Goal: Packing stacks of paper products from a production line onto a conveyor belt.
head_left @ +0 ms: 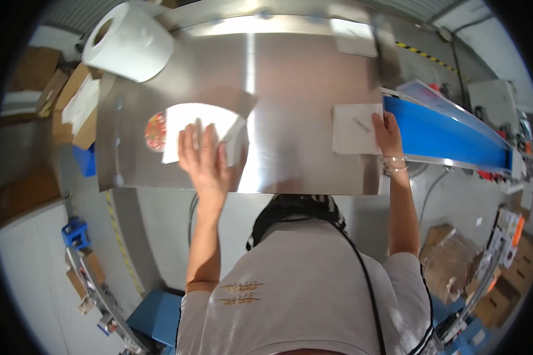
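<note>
Sheet [186,115] well left of belt [450,133], under left hand [206,160], fingers loosely spread, can't tell if gripping; packet [352,130] just left of belt, edge pinched in right hand [388,135]. Probably best: light, flat pressure, no creasing.

1 creased white sheet [189,115], red-speckled disc [155,133] at its left edge, flat white square [349,133] farther right

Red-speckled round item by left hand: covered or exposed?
Partly covered: the left part of the red-speckled round item shows; the white sheet under the left hand cuts off its right side.
</note>
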Demonstrator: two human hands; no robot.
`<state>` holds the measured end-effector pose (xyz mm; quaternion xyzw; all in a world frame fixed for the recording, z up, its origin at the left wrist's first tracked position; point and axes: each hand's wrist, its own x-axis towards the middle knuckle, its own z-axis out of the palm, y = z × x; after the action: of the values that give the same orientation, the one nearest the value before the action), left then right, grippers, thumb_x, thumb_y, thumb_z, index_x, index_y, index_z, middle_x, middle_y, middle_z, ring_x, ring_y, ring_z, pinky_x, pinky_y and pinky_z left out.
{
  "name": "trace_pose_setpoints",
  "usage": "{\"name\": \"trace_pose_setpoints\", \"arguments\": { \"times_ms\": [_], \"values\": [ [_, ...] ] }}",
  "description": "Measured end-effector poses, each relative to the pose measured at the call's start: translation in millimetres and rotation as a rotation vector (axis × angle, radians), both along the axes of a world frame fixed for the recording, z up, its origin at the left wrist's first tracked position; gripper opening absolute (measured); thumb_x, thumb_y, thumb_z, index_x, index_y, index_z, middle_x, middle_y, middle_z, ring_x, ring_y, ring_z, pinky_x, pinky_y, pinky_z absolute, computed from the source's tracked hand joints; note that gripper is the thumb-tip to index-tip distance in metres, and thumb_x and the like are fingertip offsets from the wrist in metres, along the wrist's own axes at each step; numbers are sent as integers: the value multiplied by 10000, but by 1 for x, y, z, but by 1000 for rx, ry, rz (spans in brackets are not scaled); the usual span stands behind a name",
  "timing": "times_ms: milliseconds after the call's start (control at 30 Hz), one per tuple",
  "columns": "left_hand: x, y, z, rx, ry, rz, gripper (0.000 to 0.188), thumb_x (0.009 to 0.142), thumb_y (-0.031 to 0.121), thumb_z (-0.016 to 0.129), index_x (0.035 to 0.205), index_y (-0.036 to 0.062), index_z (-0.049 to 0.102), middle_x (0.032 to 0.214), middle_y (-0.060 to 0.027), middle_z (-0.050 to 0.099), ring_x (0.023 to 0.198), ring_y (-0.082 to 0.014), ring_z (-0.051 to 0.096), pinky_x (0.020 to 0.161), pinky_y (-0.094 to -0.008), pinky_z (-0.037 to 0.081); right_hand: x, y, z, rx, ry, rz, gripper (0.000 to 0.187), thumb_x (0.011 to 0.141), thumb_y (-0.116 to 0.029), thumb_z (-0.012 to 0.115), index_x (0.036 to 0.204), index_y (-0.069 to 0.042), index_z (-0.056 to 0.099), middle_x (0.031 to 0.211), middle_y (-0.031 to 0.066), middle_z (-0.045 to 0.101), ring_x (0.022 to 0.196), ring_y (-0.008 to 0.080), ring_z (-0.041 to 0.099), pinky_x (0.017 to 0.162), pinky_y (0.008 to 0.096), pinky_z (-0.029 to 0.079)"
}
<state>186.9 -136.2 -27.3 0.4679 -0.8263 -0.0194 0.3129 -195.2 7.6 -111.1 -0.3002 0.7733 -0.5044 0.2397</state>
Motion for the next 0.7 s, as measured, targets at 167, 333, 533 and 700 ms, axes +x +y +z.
{"name": "trace_pose_setpoints", "arguments": {
  "times_ms": [167, 333, 533, 700],
  "values": [
    [-1, -2, 3, -34, 68, -26, 366, 856, 45, 647, 1214, 123, 630, 1374, -157, 457, 1287, -374, 385, 1050, -468, 330, -99, 36, -1, 86, 375, -213, 313, 868, -307, 684, 979, -17, 641, 715, 46, 597, 647, 106, 506, 597, 278, 438],
    [2, -2, -5, -68, 70, -21, 328, 839, 39, 658, 1151, 139, 678, 1357, -143, 485, 1289, -355, 396, 1052, -440, 335, -139, 53, 7, 650, 1066, -285, 612, 854, -432, 628, 1243, 21, 493, 1072, 261, 600, 947, 401, 596, 808, 463, 492],
    [3, 2, -1, -74, 79, -53, 313, 749, 34, 724, 1031, 169, 731, 1367, -99, 472, 1299, -370, 357, 1043, -468, 301, 11, -44, 39, -22, 740, 310, 536, 792, -184, 724, 1268, -69, 508, 1223, 155, 563, 1116, 327, 543, 961, 399, 427],
    [4, 2, 7, -37, 50, -60, 282, 758, 75, 725, 1020, 178, 734, 1382, -105, 458, 1320, -374, 323, 1056, -485, 266, 156, -129, 64, -193, 41, 916, 484, 771, -172, 742, 1216, -145, 556, 1213, 94, 513, 1133, 232, 488, 881, 345, 473]
  ]
}}
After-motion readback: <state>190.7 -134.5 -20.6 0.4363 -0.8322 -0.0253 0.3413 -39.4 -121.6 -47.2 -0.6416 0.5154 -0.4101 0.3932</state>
